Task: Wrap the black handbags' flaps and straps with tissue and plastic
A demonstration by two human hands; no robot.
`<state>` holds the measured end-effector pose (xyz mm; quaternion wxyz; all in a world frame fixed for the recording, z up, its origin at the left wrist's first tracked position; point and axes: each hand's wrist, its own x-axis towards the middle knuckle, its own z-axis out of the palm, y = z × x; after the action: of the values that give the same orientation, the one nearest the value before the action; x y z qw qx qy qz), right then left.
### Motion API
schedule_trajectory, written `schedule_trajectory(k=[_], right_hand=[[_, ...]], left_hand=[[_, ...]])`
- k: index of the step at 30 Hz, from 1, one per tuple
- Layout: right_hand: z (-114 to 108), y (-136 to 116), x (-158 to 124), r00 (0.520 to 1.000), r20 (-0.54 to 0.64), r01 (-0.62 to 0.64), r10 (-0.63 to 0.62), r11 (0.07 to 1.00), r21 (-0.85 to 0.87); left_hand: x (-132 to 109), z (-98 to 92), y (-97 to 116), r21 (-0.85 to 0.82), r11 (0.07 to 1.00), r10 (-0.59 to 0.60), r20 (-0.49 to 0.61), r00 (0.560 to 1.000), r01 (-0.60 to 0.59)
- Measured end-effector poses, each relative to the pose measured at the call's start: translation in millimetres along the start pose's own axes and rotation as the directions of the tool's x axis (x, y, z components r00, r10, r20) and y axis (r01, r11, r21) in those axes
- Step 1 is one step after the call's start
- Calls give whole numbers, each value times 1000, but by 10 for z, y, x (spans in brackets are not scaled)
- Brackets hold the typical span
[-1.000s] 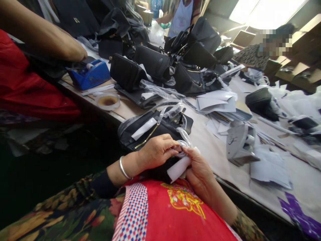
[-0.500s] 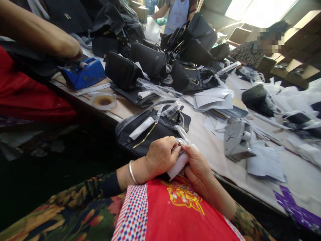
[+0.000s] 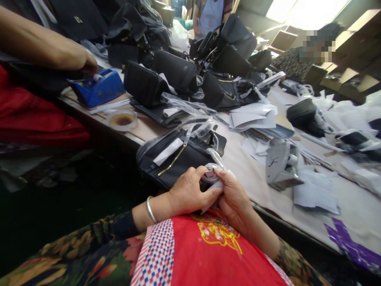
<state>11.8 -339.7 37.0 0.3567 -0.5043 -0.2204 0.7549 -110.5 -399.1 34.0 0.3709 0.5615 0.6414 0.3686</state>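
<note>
A black handbag (image 3: 166, 167) with a gold zip lies on its side at the table's near edge, in front of me. Clear wrap covers its handles (image 3: 216, 157). At its near end, a coiled strap (image 3: 210, 178) with white wrapping is between my hands. My left hand (image 3: 193, 190), a silver bangle on the wrist, curves round the coil from the left with thumb and fingers. Against its right side, my right hand (image 3: 233, 194) pinches the coil and wrapping between thumb and fingers. The strap's lower part is hidden behind the hands.
A co-worker's hand (image 3: 80, 59) is over a blue tape dispenser (image 3: 104, 87) at left. A tape roll (image 3: 122, 120) lies nearby. Several black bags (image 3: 175, 71) stand behind. White papers (image 3: 253, 116) and a grey tape dispenser (image 3: 281, 167) sit right. Another person (image 3: 210, 18) stands at back.
My left hand has opened from a tight fist to a wider grip round the coil, uncovering more of it. My right hand stays about the same. The far person's arm has dropped.
</note>
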Motion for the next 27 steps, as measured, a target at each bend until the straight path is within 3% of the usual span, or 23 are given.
schedule_trajectory(k=[4, 7, 11, 20, 23, 27], right_hand=[[-34, 26, 8, 1000, 25, -8, 8, 1000, -4], [-71, 46, 40, 999, 36, 5, -5, 1000, 6], [-91, 60, 73, 1000, 3, -12, 12, 999, 38], [-22, 26, 17, 999, -31, -34, 36, 998, 49], [-28, 29, 34, 998, -51, -26, 28, 999, 39], [-75, 43, 76, 997, -76, -11, 11, 1000, 6]], left_hand=[[30, 87, -9, -371, 921, -95, 91, 991, 122], [34, 169, -23, -521, 836, -149, 91, 985, 175], [40, 240, -49, -545, 824, -114, 104, 988, 153], [6, 260, -54, -360, 929, -77, 47, 996, 88], [47, 284, -26, -481, 862, -125, 104, 987, 160], [98, 300, 19, -673, 652, -215, 278, 936, 349]])
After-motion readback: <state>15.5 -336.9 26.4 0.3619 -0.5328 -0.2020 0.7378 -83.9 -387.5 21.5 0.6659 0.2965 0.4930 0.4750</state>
